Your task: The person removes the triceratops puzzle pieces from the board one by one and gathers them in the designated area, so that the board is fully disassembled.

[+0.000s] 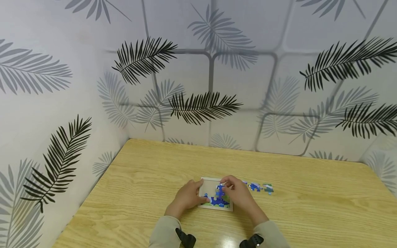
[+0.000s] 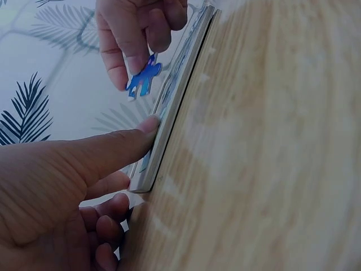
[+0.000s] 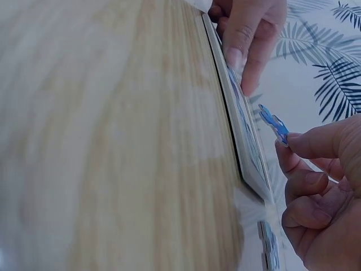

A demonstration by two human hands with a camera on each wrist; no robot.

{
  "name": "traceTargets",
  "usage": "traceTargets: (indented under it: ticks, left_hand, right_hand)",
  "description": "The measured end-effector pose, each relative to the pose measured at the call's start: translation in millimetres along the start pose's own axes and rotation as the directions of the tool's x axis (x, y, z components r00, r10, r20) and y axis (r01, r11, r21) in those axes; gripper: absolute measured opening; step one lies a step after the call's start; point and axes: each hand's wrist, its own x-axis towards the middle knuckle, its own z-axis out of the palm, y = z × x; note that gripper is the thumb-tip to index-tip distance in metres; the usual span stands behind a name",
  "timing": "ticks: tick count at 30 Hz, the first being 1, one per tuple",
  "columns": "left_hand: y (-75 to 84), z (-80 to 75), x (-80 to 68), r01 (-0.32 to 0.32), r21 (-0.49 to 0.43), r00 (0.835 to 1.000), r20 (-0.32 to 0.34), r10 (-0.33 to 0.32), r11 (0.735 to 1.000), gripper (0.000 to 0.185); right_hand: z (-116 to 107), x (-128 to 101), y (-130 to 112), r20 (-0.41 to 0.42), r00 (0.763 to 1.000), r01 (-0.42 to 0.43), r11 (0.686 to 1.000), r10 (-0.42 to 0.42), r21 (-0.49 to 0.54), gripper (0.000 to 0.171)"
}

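Note:
A square jigsaw puzzle tray [image 1: 231, 206] with a pale rim lies on the table, with blue and green pieces [image 1: 219, 202] along its lower side. My left hand [image 1: 187, 195] holds the tray at its left side. In the left wrist view, that hand's thumb [image 2: 113, 148] lies on the rim and its other fingers curl beside the corner. Above the tray, my right hand [image 1: 238, 193] pinches a blue puzzle piece [image 3: 274, 124] between thumb and finger. The piece is tilted and apart from the tray in both wrist views.
Loose puzzle pieces [image 1: 255, 187] lie on the wooden table [image 1: 139, 172] just right of the tray, one of them green and white [image 1: 268, 187]. A wall [image 1: 192, 79] with a leaf pattern stands behind the table and along its left side.

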Motion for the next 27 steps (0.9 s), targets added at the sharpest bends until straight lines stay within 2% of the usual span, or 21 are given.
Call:
traceTargets:
  ticks: [6,14,21,27]
  left_hand:
    - [0.1,0.0,0.3,0.009,-0.019,1.0,0.008,-0.009,1.0,0.077]
    - [-2.3,1.7,-0.1,0.008,-0.019,1.0,-0.003,-0.008,1.0,0.078]
    - [-3.1,2.4,0.2,0.005,-0.019,1.0,-0.005,-0.005,1.0,0.078]
    - [-1.6,1.6,-0.1,0.004,-0.008,1.0,-0.002,-0.004,1.0,0.077]
  right_hand:
    - [-18.4,-3.7,11.6,-0.019,1.0,-0.009,1.0,0.009,0.014,0.015]
    - [-43.6,-11.8,25.9,-0.009,1.0,0.006,0.999,-0.007,-0.049,0.016]
    - [-61.2,-18.3,36.1,0.006,1.0,-0.009,0.998,0.009,-0.062,0.017]
    - [-73.5,-23.8,47.1,-0.012,1.0,-0.002,0.997,0.001,-0.08,0.016]
